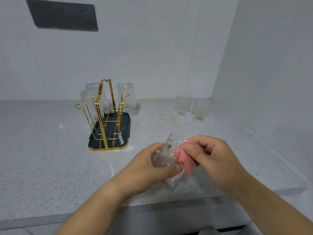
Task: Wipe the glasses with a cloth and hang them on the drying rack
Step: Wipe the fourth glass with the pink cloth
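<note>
My left hand [149, 165] grips a clear textured glass [166, 153], tilted on its side above the counter. My right hand [210, 155] pinches a pink cloth [183, 158] against the glass's mouth, part of it tucked inside. The gold wire drying rack [105, 116] stands on a dark tray [124, 131] at centre left. Three glasses hang upside down on its far pegs, one at the right [127, 95] and two at the left [89, 102]. Two upright glasses [183, 105] [200, 110] stand at the back right.
The speckled grey counter [50, 158] ends in a front edge close below my wrists. White walls close the back and the right side. A dark socket panel [62, 15] sits high on the back wall. A faint yellowish ring stain [166, 117] marks the counter.
</note>
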Demonstrator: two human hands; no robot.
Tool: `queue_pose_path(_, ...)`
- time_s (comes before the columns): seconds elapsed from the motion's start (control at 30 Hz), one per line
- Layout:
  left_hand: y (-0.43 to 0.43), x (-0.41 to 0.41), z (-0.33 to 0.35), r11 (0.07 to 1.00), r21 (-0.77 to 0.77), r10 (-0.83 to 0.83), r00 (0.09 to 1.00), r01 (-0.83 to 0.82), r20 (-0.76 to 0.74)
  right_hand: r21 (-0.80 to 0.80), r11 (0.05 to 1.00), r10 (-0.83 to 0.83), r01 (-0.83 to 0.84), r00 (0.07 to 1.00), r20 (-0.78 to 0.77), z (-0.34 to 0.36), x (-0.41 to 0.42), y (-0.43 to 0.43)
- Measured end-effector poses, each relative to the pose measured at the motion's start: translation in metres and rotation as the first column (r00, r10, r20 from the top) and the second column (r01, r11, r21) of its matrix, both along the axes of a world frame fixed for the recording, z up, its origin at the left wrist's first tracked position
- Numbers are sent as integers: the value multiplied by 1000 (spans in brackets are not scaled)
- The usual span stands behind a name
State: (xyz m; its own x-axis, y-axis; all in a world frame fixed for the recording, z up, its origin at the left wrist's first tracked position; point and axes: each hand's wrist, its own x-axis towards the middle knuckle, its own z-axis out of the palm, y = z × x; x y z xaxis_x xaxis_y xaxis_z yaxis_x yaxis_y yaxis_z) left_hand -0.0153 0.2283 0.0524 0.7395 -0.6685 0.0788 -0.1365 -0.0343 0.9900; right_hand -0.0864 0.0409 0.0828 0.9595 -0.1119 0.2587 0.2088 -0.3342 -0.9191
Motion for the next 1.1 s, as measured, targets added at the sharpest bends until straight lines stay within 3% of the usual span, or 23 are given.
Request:
queue_pose_path(0.1, -1, -2, -3, 993, 66, 80, 975, -96, 209, 6, 1000, 14, -14, 999, -32, 1, -1, 1)
queue_pose_path(0.13, -2, -4, -5, 974, 123, 135, 926, -188, 352, 14, 1000, 6, -5, 999, -47, 2, 0, 2)
queue_pose_path(0.2, -4, -6, -10, 904, 173, 185, 723, -391, 666, 10, 1000, -21, 21, 998, -64, 1, 3, 5)
queue_pose_path(0.23, -5, -5, -11, 872, 177, 180, 634, -457, 752, 1, 999, -42, 42, 997, -63, 1, 4, 6)
queue_pose_path(0.3, -8, -5, -10, 848, 173, 188, 590, -501, 785, -11, 997, -77, 76, 996, -43, 0, 5, 7)
queue_pose_path(0.43, -9, -4, -6, 844, 180, 290, 711, -506, 641, 147, 959, -254, 242, 965, 70, 3, 9, 2)
queue_pose_path(0.47, -8, -3, -5, 855, 149, 354, 769, -497, 532, 222, 931, -315, 289, 945, 91, 4, 12, -3)
queue_pose_path(0.53, -5, 2, -2, 902, 0, 426, 892, -431, 152, 381, 866, -378, 324, 923, 74, 1, 19, -12)
queue_pose_path(0.6, -6, 7, 4, 899, -222, 342, 921, -378, -187, 454, 828, -369, 328, 929, 1, -7, 25, -13)
queue_pose_path(0.67, -11, 12, 8, 858, -362, 248, 911, -364, -329, 495, 812, -315, 309, 946, -74, -19, 32, -5)
queue_pose_path(0.8, -30, 8, 17, 789, -511, 137, 909, -340, -394, 591, 769, -217, 245, 969, -119, -31, 41, 29)
queue_pose_path(0.97, -28, 14, 19, 698, -576, 263, 900, -426, -347, 586, 800, -158, 125, 987, 5, -40, 28, 60)
queue_pose_path(1.1, -32, 11, 9, 731, -554, 277, 916, -398, -292, 682, 728, -140, 67, 989, 52, -37, 34, 67)
